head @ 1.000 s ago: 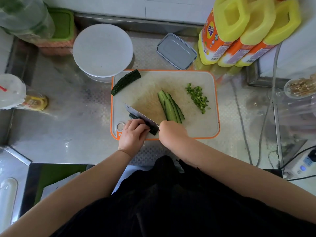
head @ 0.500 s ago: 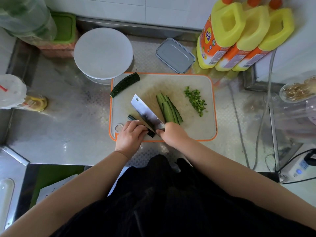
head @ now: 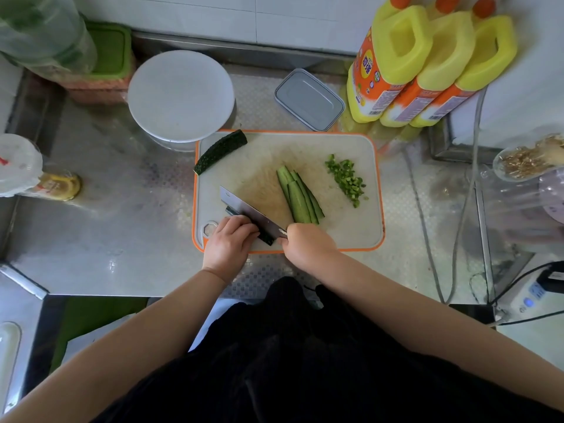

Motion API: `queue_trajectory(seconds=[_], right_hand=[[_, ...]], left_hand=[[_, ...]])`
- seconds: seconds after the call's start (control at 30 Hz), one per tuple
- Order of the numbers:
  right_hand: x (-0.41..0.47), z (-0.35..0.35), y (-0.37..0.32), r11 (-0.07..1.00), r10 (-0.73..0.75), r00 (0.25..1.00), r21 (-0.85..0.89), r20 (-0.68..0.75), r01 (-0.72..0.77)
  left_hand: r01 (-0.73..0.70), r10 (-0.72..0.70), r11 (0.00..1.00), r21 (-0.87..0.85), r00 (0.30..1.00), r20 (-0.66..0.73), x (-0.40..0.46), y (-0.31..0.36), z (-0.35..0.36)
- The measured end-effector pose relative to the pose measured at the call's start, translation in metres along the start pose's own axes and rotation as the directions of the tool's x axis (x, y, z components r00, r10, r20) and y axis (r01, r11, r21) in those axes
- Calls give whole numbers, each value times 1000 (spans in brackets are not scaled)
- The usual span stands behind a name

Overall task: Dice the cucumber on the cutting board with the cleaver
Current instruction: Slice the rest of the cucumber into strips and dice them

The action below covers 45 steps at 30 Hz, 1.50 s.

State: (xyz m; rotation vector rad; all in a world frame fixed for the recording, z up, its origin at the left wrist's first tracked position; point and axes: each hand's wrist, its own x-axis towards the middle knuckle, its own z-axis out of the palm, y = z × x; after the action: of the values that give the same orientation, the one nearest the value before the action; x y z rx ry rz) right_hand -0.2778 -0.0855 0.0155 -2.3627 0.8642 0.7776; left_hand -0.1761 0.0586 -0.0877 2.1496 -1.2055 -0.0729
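Head view: the cutting board [head: 360,166], pale with an orange rim, lies on a steel counter [head: 122,239]. The cucumber is on it in several parts. One dark green piece [head: 220,151] with bumpy skin lies tilted at the far left corner, partly over the rim. A fan of long strips [head: 300,199], pale green inside with dark edges, lies in the middle. A small heap of diced bits [head: 346,178] is to the right of the strips. A further dark piece [head: 265,237] lies at the near edge, under the left hand [head: 229,244], whose curled fingers press on it. The right hand [head: 308,244] grips the handle of the cleaver [head: 247,210]; the blade lies diagonally, just beside the left fingers, and it hides where it meets the piece.

Behind the board stand a white round lid [head: 180,94], a grey box [head: 309,99] and three yellow bottles [head: 427,65].
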Motion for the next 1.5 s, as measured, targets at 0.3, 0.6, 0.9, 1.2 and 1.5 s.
queue_trajectory(seconds=[0.3,0.6,0.9,1.2,1.5], right_hand=[[8,-4,-14,994,64,998,-89,16,-62],[13,17,-12,998,62,998,-26,-24,-62],[10,2,1,980,79,997,184,-3,-77],[-7,-1,-6,999,12,1000,47,-22,-11],[-8,4,-13,999,28,999,-36,-24,-28]], left_hand=[[-4,3,1000,-30,1000,-29,0,-4,2],[-25,24,999,-36,1000,-14,-1,-7,2],[-9,9,1000,-14,1000,-11,-3,-3,3],[26,-26,1000,9,999,-22,-5,-1,4],[33,-33,999,-3,999,-22,-6,-3,6]])
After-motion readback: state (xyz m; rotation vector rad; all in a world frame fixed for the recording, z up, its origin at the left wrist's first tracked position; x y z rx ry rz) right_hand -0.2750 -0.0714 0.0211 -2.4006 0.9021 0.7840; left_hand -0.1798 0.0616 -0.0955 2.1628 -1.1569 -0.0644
